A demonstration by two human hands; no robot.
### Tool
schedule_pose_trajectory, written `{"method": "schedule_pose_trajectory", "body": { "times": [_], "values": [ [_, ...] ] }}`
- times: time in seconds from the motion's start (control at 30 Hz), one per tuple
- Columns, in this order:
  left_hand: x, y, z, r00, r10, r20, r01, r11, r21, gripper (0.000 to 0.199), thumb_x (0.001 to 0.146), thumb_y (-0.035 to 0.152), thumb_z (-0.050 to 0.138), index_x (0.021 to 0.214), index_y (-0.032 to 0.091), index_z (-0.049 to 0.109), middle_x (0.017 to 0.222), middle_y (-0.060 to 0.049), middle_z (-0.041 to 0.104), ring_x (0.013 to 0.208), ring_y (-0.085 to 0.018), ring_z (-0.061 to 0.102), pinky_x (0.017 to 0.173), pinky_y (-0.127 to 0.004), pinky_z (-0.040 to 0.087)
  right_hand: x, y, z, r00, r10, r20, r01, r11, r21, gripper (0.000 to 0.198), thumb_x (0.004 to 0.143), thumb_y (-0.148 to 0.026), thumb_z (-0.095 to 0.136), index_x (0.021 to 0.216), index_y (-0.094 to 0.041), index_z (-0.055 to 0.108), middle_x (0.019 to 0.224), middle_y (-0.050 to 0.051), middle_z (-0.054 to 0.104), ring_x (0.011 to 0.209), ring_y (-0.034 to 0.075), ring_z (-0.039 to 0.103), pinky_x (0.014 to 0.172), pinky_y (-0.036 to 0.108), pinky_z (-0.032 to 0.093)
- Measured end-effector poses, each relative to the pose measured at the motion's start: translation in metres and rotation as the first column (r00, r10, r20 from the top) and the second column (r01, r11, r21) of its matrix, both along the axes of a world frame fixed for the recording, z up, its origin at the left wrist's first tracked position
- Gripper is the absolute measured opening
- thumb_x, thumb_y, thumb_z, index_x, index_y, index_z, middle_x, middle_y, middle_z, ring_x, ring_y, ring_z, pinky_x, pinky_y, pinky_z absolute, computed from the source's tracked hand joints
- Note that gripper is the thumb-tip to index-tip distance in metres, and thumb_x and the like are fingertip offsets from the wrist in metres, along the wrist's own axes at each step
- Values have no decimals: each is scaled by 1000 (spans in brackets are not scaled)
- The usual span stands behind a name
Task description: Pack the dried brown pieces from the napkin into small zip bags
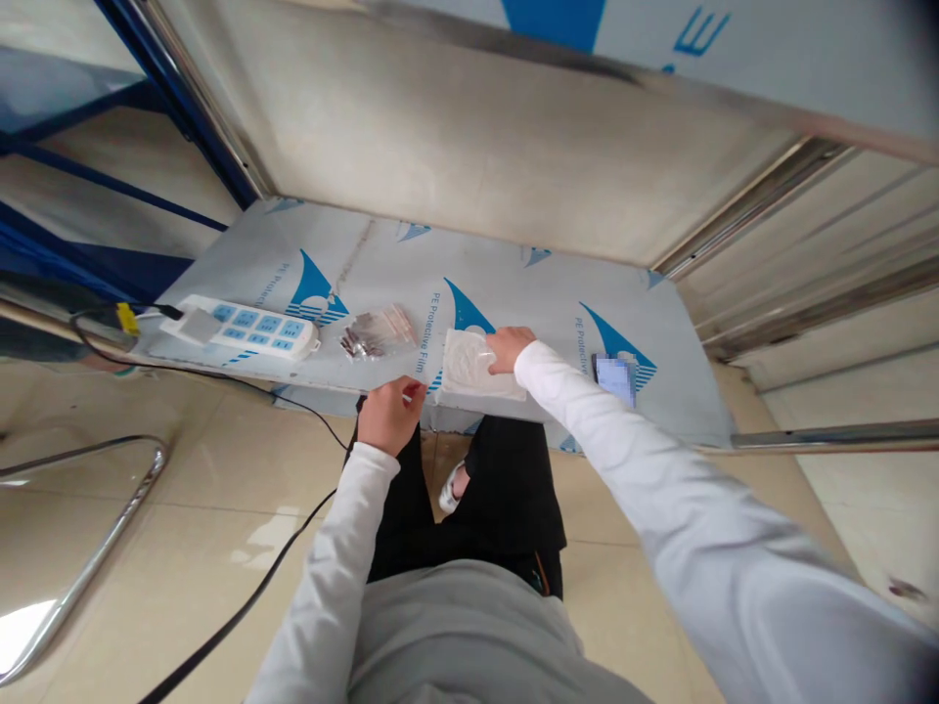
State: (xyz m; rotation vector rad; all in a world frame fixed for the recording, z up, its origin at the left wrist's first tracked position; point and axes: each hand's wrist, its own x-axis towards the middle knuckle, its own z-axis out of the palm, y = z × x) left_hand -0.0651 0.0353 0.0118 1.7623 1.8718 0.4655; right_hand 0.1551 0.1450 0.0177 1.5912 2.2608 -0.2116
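On the film-covered shelf lies a flat white square packet (468, 367) with a clear plastic look, close to the front edge. My right hand (511, 348) rests on its right side with bent fingers; the fingertips are partly hidden, and whether they pinch the plastic I cannot tell. My left hand (392, 413) is at the shelf's front edge, left of the packet, thumb and fingers closed together on something too small to name. Just beyond it sits a clear plastic bag (380, 332) of small dark brown and pinkish pieces.
A white power strip (253, 328) with a plugged-in adapter and black cable lies at the shelf's left. A phone (614, 379) lies to the right. An upper shelf (455, 29) overhangs the back. A metal chair frame (139, 489) stands at lower left.
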Motion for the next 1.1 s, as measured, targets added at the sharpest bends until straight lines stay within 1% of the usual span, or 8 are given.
{"method": "schedule_pose_trajectory", "body": {
  "times": [0.13, 0.3, 0.43, 0.53, 0.63, 0.77, 0.93, 1.1],
  "values": [
    [5, -10, -8, 999, 25, -19, -26, 1000, -12, 21, 86, 33, 50, 88, 23, 69, 88, -5, 75, 82, -21, 69, 72, -27, 47, -24, 12, 0, 983, 77, 166, -69, 996, -54, 36, 57, -19, 79, 92, -16, 68, 105, 17, 69, 103, 36, 63, 82, 47, 46],
    [20, -10, -23, 999, 32, -42, -29, 997, 69, 21, 89, 29, 47, 96, 23, 66, 92, -5, 72, 81, -20, 67, 71, -29, 48, -39, 14, 4, 953, 160, 257, -139, 985, -98, 32, 63, -17, 74, 94, -15, 69, 106, 19, 68, 108, 38, 60, 81, 49, 46],
    [49, -2, -42, 998, -15, -61, 27, 980, 197, 27, 90, 25, 46, 112, 19, 61, 111, -10, 67, 107, -25, 60, 90, -37, 45, -43, 15, 8, 931, 211, 300, -179, 975, -129, 36, 64, -25, 76, 98, -17, 69, 105, 18, 69, 109, 38, 60, 81, 50, 48],
    [71, 4, -56, 991, -123, -60, 134, 952, 274, 36, 90, 24, 45, 125, 17, 54, 131, -12, 57, 125, -26, 48, 103, -41, 37, -41, 15, 8, 912, 240, 334, -204, 969, -140, 37, 64, -29, 76, 99, -18, 69, 106, 17, 69, 106, 37, 62, 80, 50, 49],
    [83, 7, -68, 978, -194, -71, 206, 937, 282, 40, 91, 24, 44, 129, 15, 51, 140, -12, 51, 134, -26, 39, 111, -44, 30, -39, 15, 9, 898, 265, 351, -229, 963, -140, 33, 67, -27, 74, 99, -19, 69, 107, 16, 69, 108, 35, 62, 83, 48, 49],
    [86, 6, -76, 973, -215, -84, 230, 937, 265, 40, 90, 23, 44, 128, 16, 53, 139, -12, 52, 134, -26, 40, 112, -46, 29, -35, 17, 10, 895, 283, 345, -252, 958, -134, 33, 68, -26, 74, 100, -18, 68, 110, 17, 68, 109, 34, 61, 84, 47, 48],
    [88, 7, -78, 971, -221, -87, 236, 932, 275, 40, 89, 22, 45, 126, 14, 53, 137, -13, 53, 134, -27, 40, 113, -45, 29, -33, 20, 5, 896, 289, 337, -255, 956, -143, 30, 70, -31, 73, 98, -20, 69, 104, 15, 70, 106, 34, 63, 80, 47, 50],
    [90, 8, -79, 970, -225, -90, 242, 931, 275, 39, 88, 21, 45, 125, 13, 54, 137, -13, 53, 135, -27, 39, 114, -44, 27, -36, 21, -1, 902, 279, 331, -240, 959, -154, 25, 71, -25, 72, 95, -19, 70, 106, 17, 69, 107, 35, 62, 80, 48, 49]
  ]
}}
